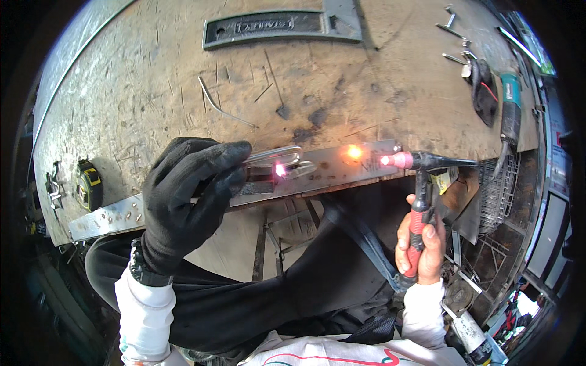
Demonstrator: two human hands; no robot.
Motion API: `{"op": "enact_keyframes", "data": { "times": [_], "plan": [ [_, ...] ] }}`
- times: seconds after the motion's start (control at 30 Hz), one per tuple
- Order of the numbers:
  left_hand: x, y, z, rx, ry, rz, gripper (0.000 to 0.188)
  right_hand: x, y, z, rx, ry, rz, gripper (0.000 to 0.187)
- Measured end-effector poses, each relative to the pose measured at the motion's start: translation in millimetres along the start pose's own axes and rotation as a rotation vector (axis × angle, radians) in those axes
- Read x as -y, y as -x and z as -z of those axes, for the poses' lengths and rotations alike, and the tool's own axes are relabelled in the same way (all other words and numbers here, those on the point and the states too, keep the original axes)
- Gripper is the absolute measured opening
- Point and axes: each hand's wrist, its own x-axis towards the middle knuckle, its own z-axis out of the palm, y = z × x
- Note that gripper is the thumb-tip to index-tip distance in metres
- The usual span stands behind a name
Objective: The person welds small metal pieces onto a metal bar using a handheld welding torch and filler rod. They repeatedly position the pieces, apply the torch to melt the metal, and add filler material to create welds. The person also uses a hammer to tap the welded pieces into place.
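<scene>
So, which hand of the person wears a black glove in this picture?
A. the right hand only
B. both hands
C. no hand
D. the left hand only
D: the left hand is in a black glove and pinches the bent metal loop on the flat steel bar, while the right hand is bare around the red grip of the welding torch.

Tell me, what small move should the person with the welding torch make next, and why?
Probably swing the welding torch in the right hand leftward along the flat steel bar toward the bent metal loop. The gloved left hand pins that loop on the bar, one spot beside it glows, and the torch tip sits off at the bar's right end.
</scene>
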Motion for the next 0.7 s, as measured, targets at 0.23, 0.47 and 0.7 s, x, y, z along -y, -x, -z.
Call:
{"op": "enact_keyframes", "data": {
  "times": [0.23,0.47,0.7],
  "plan": [
    [14.1,18.5,-0.2,0.056,-0.394,-0.105,0.017,-46.7,6.0,31.5,0.084,-0.255,0.062,0.067],
    [34.7,14.2,-33.3,-0.095,0.687,0.413,0.012,-60.4,-1.0,33.2,0.273,-0.284,0.037,0.033],
    [-56.0,-91.5,-113.1,0.186,0.005,-0.046,0.008,-66.5,-5.4,18.5,0.274,-0.219,0.275,0.046]
  ]
}}
